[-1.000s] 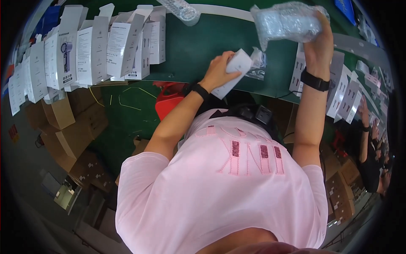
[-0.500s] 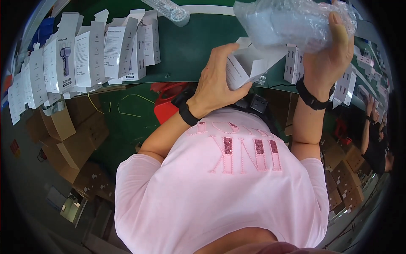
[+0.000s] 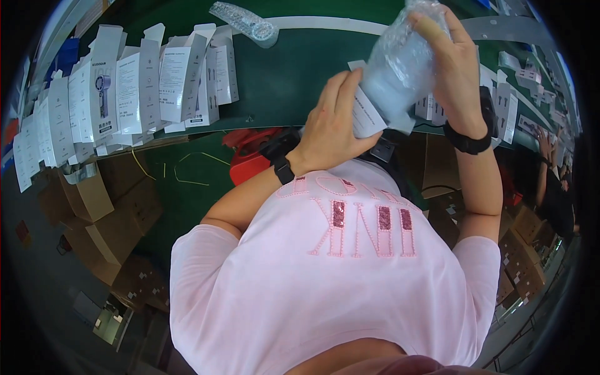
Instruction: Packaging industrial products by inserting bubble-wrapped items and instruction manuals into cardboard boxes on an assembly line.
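My left hand (image 3: 330, 125) is closed round a small white carton (image 3: 367, 114), which tilts over the near edge of the table; the palm and fingers hide much of it. From above, my right hand (image 3: 455, 65) grips a bubble-wrapped package (image 3: 400, 65). Its lower end is at the open top of the carton, and I cannot tell how far inside it reaches. Through the clear wrap the contents look pale and cannot be made out. A second bubble-wrapped piece (image 3: 250, 26), long with a round end, lies at the table's far side.
A row of white printed cartons (image 3: 131, 94) with raised flaps stands on the left of the green table (image 3: 281, 69). More small cartons (image 3: 431, 109) stand at right. Brown cardboard boxes (image 3: 94, 206) and a red stool-like object (image 3: 247, 159) are below the table. Another person's arm (image 3: 547, 181) shows far right.
My right hand has brought the wrapped package left and turned it, so its lower end now meets the carton's opening. The carton in my left hand has tilted slightly and shifted.
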